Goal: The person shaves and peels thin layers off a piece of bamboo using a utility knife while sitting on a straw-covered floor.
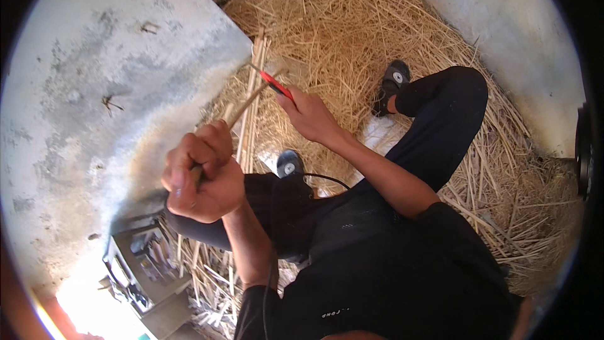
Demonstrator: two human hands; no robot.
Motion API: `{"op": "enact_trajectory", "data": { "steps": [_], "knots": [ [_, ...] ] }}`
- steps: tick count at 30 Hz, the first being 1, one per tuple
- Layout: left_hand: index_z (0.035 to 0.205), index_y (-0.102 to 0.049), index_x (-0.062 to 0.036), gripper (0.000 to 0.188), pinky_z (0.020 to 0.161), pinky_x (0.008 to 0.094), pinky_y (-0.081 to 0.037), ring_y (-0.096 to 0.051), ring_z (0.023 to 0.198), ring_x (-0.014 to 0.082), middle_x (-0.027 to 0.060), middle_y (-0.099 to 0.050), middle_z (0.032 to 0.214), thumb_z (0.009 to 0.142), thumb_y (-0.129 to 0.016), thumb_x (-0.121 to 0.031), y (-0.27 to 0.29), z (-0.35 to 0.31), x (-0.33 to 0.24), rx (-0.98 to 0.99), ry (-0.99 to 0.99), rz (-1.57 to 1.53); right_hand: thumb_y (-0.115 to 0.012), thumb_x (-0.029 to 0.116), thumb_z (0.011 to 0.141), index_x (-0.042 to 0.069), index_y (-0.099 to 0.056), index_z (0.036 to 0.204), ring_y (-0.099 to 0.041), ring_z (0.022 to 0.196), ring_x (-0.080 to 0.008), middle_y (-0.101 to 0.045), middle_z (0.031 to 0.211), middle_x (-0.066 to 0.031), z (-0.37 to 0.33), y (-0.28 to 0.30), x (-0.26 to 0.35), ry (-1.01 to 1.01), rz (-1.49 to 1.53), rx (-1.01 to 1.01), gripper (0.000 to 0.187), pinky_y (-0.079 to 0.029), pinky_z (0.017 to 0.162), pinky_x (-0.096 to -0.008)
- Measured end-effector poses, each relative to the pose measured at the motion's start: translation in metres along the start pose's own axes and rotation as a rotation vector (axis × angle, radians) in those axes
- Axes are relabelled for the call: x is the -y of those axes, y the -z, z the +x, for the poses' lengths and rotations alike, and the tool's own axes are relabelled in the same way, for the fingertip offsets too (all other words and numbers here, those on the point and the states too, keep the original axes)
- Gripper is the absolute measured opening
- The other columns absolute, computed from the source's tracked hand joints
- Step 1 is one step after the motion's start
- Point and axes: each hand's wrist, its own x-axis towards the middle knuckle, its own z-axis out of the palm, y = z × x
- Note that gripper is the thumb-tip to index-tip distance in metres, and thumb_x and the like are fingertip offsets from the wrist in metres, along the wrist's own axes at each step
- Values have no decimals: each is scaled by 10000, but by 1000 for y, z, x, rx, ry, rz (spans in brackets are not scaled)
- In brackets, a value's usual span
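Note:
My left hand (206,173) is raised at the left, its fingers wrapped round a thin brown wooden stick (249,102) that slants up and away to the right. In my right hand (308,115) is a slim tool with a red-and-black handle (277,84). A thin, dark end projects from the tool toward the upper left; its exact kind is too small to tell. Tool and stick cross near the stick's far end, and whether they touch I cannot tell. Behind the stick, several long pale wooden strips (253,116) lie lengthwise.
Loose straw-like shavings (340,19) cover much of the floor. A pale, stained wall (75,88) rises on the left, another wall (503,19) at the far right. An open-framed box (151,264) holding small items stands at the lower left. My bent legs (443,123) and shoes are close by.

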Motion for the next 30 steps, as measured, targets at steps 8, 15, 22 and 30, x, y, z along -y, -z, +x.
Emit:
{"op": "enact_trajectory", "data": {
  "steps": [8,15,22,30],
  "knots": [
    [534,-297,-92,508,434,285,-156,-175,410,108,20,-258,433,891,-313,-453,-7,8,-9,19,46,2,-450,201,942,-5,-459,983,-511,449,-279,-473,532,-143,-28,25,58,196,361,-100,210,-354,446,-382],
    [524,-282,-105,561,436,286,-134,-150,413,108,15,-234,423,900,-259,-520,-13,7,-11,-98,6,-22,-430,172,941,-17,-463,988,-578,565,-391,-551,599,-227,-45,0,27,-10,-59,102,197,-401,490,-484],
    [513,-323,-85,487,405,288,-215,-223,398,137,45,-292,427,898,-258,-378,-14,3,-9,-206,-125,146,-425,226,959,-1,-490,1043,-520,546,-420,-512,595,-224,-65,32,66,119,226,-8,250,-380,514,-470],
    [525,-466,6,457,439,278,-348,-446,450,197,165,-490,512,848,-305,-273,-13,12,-14,-126,-433,658,-436,223,954,-1,-485,943,-541,516,-350,-504,575,-209,-53,24,30,41,-94,45,230,-391,485,-421]
  ]
}}
